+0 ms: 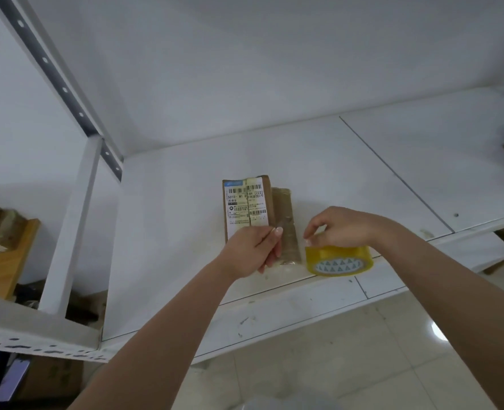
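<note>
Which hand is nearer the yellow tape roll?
Right. The right-hand grip pinches the top of the yellow tape roll; the left-hand grip holds the cardboard parcel, to the roll's left and apart from it.

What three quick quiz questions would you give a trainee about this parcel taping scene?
1. True or false: the shipping label on the parcel faces down.
2. Which hand pinches the tape roll? A left, B right, C neither.
3. Fill in: the tape roll sits at the ____ edge of the shelf.
Key: 1 false, it faces up. 2 B, the right hand; the left hand grips the parcel. 3 front.
</note>
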Demonstrator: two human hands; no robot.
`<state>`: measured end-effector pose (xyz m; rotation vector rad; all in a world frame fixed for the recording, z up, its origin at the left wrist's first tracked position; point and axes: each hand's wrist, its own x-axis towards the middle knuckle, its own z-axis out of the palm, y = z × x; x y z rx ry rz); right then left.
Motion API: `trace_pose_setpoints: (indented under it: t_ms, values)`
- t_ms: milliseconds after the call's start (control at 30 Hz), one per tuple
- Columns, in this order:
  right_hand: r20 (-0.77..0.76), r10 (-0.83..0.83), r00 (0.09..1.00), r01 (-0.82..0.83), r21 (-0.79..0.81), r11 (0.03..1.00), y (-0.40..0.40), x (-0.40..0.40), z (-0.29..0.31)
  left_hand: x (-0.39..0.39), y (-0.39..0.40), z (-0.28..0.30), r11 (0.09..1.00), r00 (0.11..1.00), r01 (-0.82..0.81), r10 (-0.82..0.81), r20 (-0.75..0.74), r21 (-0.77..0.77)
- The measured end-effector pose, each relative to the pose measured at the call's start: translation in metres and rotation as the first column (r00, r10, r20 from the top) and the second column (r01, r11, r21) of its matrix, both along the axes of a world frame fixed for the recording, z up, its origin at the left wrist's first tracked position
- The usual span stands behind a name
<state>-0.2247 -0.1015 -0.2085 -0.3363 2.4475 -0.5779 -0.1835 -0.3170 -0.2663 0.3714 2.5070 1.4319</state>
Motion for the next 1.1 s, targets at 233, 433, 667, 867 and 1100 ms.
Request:
trace_pose_setpoints:
  t_ms: [233,433,667,867,1100]
  values:
    - [-0.139,0.089,0.986,-0.035,0.350,0.936,0.007,-0.002,-0.002,0.003,-0.005,-0.004,0.999,0.998,-0.030,0.031,-0.061,0.022]
    - [-0.146,0.092,0.985,-0.044,0.301,0.953,0.017,0.001,-0.001,0.002,0.000,0.015,0.960,0.991,0.132,-0.134,0.009,-0.249]
    - [-0.192,0.011,0.981,0.017,0.146,0.989,0.023,0.010,-0.009,-0.002,0.024,0.043,0.667,0.970,0.190,-0.240,0.034,-0.720]
    - [-0.229,-0.056,0.972,0.078,0.087,0.993,0.033,0.013,-0.009,-0.004,0.025,0.041,0.655,0.966,0.193,-0.256,0.026,-0.731]
    - [-0.226,-0.187,0.956,0.211,0.084,0.974,0.057,0.012,-0.013,0.001,0.007,0.025,0.977,0.982,-0.158,0.170,0.078,-0.144]
